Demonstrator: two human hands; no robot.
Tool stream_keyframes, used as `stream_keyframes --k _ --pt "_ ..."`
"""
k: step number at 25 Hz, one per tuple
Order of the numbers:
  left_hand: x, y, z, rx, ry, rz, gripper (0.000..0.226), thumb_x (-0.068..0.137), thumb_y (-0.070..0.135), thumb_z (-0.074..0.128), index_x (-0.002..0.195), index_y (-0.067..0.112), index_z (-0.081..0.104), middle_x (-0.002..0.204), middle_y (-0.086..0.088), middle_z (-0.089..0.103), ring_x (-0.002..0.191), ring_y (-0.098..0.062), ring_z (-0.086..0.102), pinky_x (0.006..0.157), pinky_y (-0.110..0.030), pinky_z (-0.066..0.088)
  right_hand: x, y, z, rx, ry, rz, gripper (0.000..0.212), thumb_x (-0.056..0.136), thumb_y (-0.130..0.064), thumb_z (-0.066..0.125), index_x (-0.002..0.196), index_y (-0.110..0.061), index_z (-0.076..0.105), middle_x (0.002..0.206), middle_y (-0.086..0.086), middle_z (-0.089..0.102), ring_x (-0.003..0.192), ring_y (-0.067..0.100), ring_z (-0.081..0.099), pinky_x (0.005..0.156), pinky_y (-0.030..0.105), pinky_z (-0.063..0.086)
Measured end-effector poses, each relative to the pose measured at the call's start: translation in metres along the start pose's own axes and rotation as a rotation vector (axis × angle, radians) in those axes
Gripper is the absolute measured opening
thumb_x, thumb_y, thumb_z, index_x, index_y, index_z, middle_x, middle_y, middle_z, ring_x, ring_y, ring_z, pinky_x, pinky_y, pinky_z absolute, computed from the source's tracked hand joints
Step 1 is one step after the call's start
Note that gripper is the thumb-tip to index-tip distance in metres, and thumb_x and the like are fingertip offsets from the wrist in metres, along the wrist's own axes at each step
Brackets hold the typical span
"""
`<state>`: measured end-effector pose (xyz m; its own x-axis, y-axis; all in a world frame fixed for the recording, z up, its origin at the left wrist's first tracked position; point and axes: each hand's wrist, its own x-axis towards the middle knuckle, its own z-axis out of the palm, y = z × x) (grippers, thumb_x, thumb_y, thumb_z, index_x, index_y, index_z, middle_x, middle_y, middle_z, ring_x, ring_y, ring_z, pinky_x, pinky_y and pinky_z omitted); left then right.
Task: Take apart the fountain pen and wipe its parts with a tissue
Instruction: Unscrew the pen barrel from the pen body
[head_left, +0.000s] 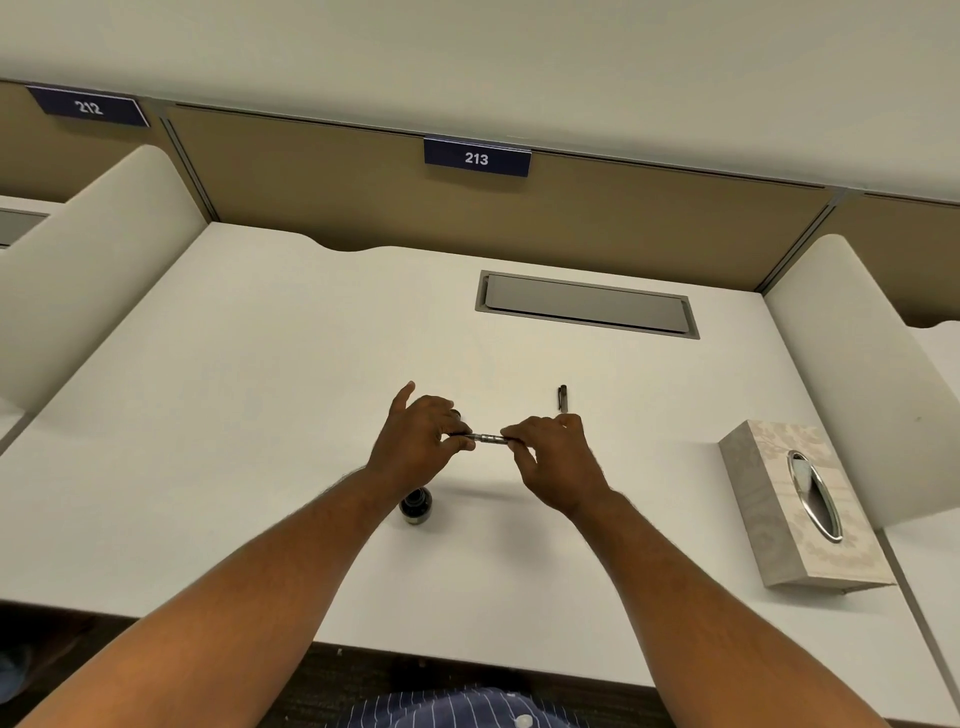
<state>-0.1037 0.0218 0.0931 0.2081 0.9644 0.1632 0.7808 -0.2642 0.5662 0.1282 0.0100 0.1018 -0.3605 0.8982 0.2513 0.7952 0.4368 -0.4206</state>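
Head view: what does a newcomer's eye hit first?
The hands meet at centre, left hand and right hand each pinching an end of the fountain pen. Its cap lies just behind the right hand, a small dark bottle stands by the left wrist, and a tissue box sits far right on the desk.

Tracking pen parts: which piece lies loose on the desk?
The dark cap beyond the right hand; that and the left hand pinch the silver barrel.
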Motion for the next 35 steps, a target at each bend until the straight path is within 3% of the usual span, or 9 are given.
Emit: stream_keyframes --k 7,14,18,24,31,35 --pt "-0.002 -0.002 0.001 0.006 0.0 0.008 0.01 0.084 0.039 0.078 0.092 0.034 0.081 0.103 0.014 0.073 0.121 -0.004 0.056 0.125 -0.043 0.007 0.002 -0.003 -0.001 0.024 0.006 0.0 0.022 0.082 -0.009 0.075 0.097 -0.024 0.071 0.093 -0.01 0.066 0.087 0.017 0.063 0.09 0.042 0.038" --pt "-0.001 -0.002 0.0 0.002 0.007 0.01 0.009 0.084 0.038 0.078 0.09 0.033 0.082 0.102 0.014 0.074 0.12 -0.005 0.057 0.125 -0.043 0.007 0.0 -0.002 0.002 0.016 0.007 0.006 0.025 0.094 -0.022 0.064 0.119 -0.023 0.07 0.11 -0.009 0.071 0.1 0.015 0.064 0.102 0.041 0.034" --pt "-0.001 -0.001 -0.001 0.003 -0.004 0.008 0.009 0.084 0.037 0.078 0.09 0.033 0.082 0.101 0.013 0.073 0.119 -0.005 0.057 0.125 -0.043 0.007 0.002 -0.001 0.003 -0.008 -0.026 0.009 0.019 0.097 -0.018 0.061 0.111 -0.022 0.073 0.096 -0.007 0.073 0.09 0.02 0.065 0.1 0.042 0.034" --pt "-0.002 -0.003 -0.002 0.009 -0.04 -0.015 0.007 0.085 0.036 0.077 0.09 0.032 0.081 0.104 0.013 0.073 0.121 -0.005 0.056 0.125 -0.042 0.005 0.001 0.007 0.005 0.009 -0.035 0.033 0.024 0.085 -0.009 0.071 0.106 -0.022 0.073 0.097 -0.007 0.067 0.092 0.017 0.064 0.096 0.04 0.035" --pt "-0.005 -0.012 -0.002 0.011 -0.076 -0.064 0.008 0.088 0.034 0.076 0.093 0.032 0.081 0.102 0.011 0.074 0.123 -0.006 0.055 0.125 -0.041 0.004 -0.016 0.03 0.012 -0.087 0.01 0.185 0.023 0.081 -0.006 0.071 0.097 -0.022 0.072 0.091 -0.008 0.066 0.086 0.021 0.062 0.088 0.037 0.032" --pt "-0.007 -0.017 -0.001 0.014 -0.071 -0.093 0.011 0.089 0.036 0.075 0.097 0.031 0.081 0.105 0.008 0.073 0.124 -0.007 0.055 0.125 -0.038 0.004 -0.029 0.048 0.022 -0.177 -0.139 0.379 0.021 0.087 -0.013 0.062 0.104 -0.022 0.07 0.1 -0.004 0.067 0.087 0.023 0.064 0.087 0.037 0.034"
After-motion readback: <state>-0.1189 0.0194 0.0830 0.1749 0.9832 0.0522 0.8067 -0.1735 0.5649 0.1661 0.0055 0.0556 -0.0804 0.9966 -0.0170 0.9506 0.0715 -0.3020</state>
